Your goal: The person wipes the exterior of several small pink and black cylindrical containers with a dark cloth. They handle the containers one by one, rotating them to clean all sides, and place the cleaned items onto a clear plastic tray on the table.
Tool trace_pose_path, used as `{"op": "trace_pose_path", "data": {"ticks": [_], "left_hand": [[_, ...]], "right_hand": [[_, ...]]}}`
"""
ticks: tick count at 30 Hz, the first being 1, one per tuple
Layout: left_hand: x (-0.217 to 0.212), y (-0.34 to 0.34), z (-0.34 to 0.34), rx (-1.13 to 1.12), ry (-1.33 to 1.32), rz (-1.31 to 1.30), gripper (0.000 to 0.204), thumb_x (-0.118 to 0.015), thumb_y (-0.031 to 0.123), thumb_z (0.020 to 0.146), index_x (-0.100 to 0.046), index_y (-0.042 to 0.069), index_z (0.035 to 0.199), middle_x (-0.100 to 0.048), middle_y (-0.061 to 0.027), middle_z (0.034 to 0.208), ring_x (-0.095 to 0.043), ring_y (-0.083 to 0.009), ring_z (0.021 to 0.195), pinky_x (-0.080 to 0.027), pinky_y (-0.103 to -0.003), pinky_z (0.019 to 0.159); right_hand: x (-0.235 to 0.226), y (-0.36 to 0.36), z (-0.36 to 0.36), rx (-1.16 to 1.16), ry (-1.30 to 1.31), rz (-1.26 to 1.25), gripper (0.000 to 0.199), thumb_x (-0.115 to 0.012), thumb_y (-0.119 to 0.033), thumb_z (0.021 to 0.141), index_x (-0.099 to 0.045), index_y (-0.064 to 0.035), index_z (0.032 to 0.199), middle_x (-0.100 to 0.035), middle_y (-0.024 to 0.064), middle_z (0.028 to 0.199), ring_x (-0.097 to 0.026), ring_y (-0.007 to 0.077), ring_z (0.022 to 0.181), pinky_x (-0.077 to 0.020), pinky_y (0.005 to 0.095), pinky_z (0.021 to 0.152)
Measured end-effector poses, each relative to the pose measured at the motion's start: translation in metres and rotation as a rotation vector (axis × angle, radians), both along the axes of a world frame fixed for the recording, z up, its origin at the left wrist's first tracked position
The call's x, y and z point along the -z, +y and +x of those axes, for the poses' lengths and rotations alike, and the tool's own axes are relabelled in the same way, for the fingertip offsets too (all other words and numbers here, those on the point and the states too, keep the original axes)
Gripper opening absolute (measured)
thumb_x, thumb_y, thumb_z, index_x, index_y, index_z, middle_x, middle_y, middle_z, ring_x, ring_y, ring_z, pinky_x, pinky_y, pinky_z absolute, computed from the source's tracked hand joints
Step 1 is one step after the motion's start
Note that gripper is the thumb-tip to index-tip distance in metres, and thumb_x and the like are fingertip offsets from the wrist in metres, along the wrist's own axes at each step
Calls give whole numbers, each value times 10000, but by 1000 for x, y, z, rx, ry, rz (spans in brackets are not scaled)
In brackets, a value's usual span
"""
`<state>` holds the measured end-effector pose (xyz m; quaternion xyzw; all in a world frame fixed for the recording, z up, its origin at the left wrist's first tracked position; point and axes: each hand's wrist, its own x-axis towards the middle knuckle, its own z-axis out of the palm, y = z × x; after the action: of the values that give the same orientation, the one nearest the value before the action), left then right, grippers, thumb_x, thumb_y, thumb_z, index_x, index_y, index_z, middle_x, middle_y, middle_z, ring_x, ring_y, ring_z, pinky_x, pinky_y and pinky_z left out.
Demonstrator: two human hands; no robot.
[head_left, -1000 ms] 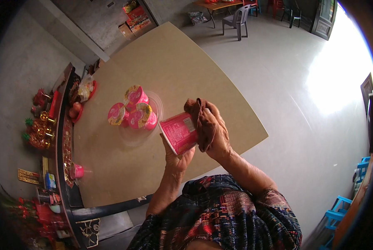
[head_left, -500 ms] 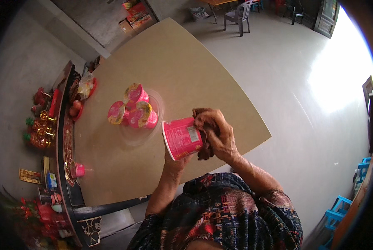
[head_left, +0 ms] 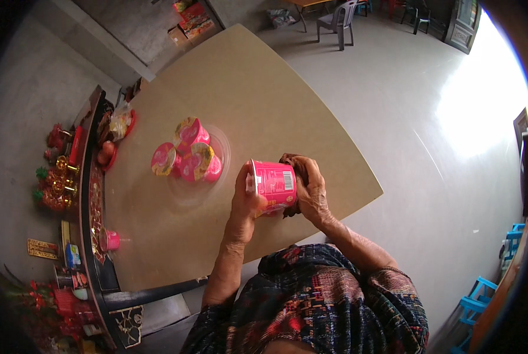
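Over the table's near edge I hold a pink paper cup lying on its side, its white-rimmed end to the left and a barcode on its wall. My left hand is closed round the rim end, thumb along the top. A dark brown cloth is bunched in my right hand, which presses it against the cup's base; the fingers behind it are partly hidden. Beyond the hands, several similar pink cups with patterned lids stand grouped on a clear round plastic tray on the tan table.
Another pink cup stands at the left by a dark sideboard with red and gold ornaments. Fruit in a red dish sits at the table's left edge. A grey chair and blue stools stand on the floor.
The cup has shifted right and turned slightly. My left hand has come from beneath it to its rim end. The right hand stays at the base with the cloth.
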<state>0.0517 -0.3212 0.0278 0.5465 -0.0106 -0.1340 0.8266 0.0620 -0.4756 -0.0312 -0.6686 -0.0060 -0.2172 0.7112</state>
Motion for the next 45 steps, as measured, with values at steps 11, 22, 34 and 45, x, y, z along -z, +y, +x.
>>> {"op": "trace_pose_path", "data": {"ticks": [11, 22, 34, 45], "left_hand": [[-8, 13, 5, -61, -390, 112, 986, -786, 148, 634, -260, 30, 1460, -478, -105, 1294, -504, -229, 1191, -452, -375, 979], [0, 6, -5, 69, -801, 568, 1008, -854, 149, 574, -310, 15, 1413, -429, -119, 1310, -449, -245, 1220, -376, -376, 1040], [-1, 2, -19, 59, -760, 284, 1022, -816, 187, 584, -262, 28, 1428, -396, -127, 1333, -436, -267, 1251, -347, -395, 1069], [10, -6, -8, -296, -612, 231, 935, -710, 185, 674, -234, -9, 1455, -422, -132, 1341, -466, -231, 1219, -398, -372, 1025]], "right_hand": [[-44, -28, -42, -233, -172, 114, 436, -512, 132, 790, -453, -9, 1198, -587, 191, 1084, -651, 304, 969, -555, 329, 769], [-84, -29, -12, -313, -218, -301, 239, -563, -80, 789, -581, -47, 1025, -559, 151, 1042, -541, 333, 994, -441, 415, 886], [-42, -28, 33, -604, -592, -209, 286, -506, -211, 927, -585, -14, 1119, -571, 144, 1176, -569, 262, 1078, -456, 347, 920], [-31, 4, -31, -515, 112, 283, 541, -519, -374, 961, -354, -61, 1372, -515, 71, 1210, -530, 123, 976, -471, 251, 756]]}}
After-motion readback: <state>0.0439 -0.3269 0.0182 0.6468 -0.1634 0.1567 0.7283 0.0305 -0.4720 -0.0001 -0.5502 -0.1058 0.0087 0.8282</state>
